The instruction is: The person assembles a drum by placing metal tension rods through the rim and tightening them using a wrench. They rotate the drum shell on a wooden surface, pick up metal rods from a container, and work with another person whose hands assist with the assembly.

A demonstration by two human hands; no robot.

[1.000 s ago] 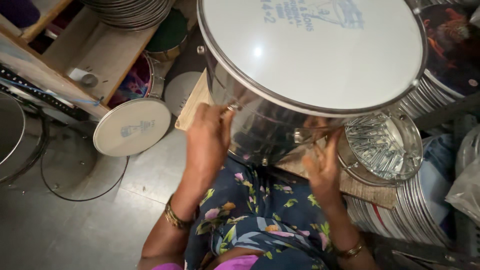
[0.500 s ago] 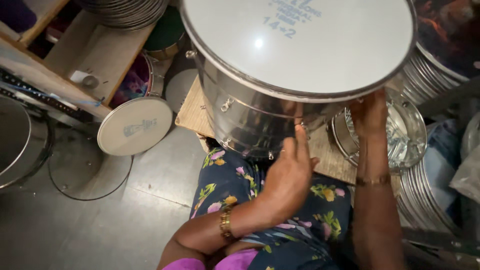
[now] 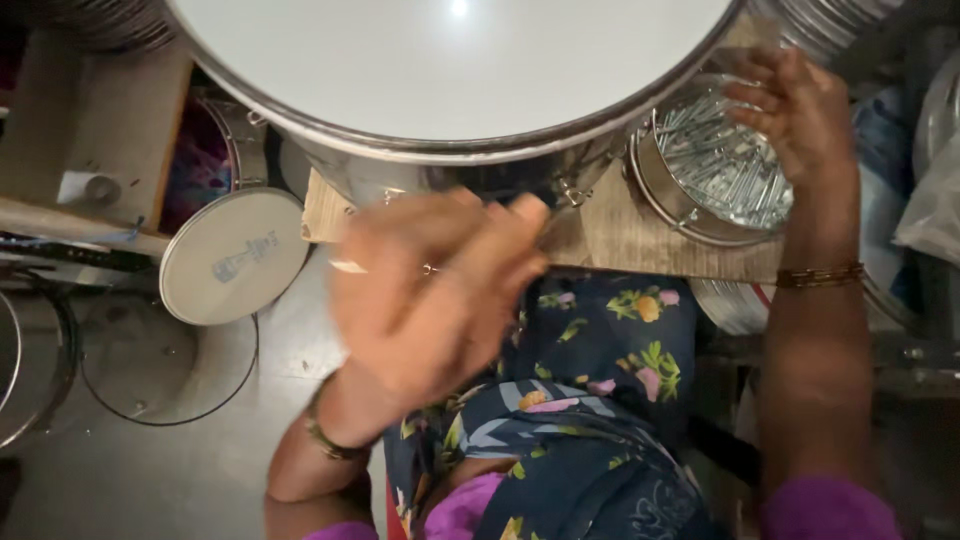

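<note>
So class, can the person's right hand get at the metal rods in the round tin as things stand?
Probably yes: the right hand already hangs over the open tin, fingertips at the rods, with no lid or other thing between them.

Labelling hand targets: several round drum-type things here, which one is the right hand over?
The small open metal bowl of nails, right of the big drum; right hand reaches into it. The small drum lies far left.

A round metal tin (image 3: 718, 168) of shiny rods sits beside the white-headed steel drum (image 3: 455, 75).

Drum-making workshop: unfinished metal drum (image 3: 450, 100), loose drumhead (image 3: 235, 255), hoops (image 3: 40, 370), tin of metal rods (image 3: 715, 170).
</note>
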